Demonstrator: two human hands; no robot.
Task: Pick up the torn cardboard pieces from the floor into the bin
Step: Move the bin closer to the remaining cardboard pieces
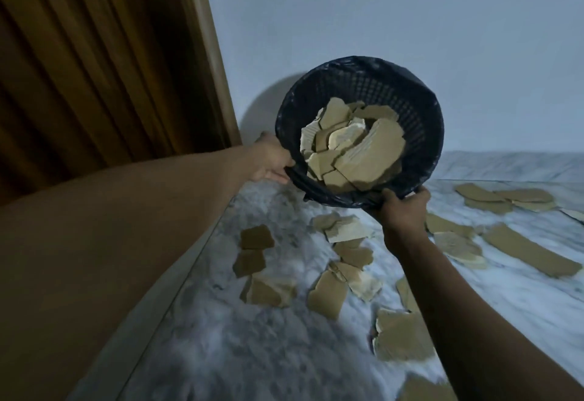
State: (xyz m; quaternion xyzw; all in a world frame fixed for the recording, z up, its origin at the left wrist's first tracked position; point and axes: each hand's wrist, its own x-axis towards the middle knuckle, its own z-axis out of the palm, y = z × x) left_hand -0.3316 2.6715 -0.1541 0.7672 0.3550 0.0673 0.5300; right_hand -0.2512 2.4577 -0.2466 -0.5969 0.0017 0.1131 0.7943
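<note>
Bin held tilted above the floor, both hands on its rim.
The bin (410,109) faces the person, cardboard pieces (363,151) inside and loose pieces (325,294) scattered on the floor (252,353). The left hand (271,158) grips the left rim, fingertips hidden behind it. The right hand (403,211) clasps the lower rim, fingers curled.

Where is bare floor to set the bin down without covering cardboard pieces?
The widest bare floor lies low in the view, between the left forearm and the scattered pieces. A smaller patch lies between the long strip and the right forearm. Directly under the bin it is crowded, pieces overlapping.
</note>
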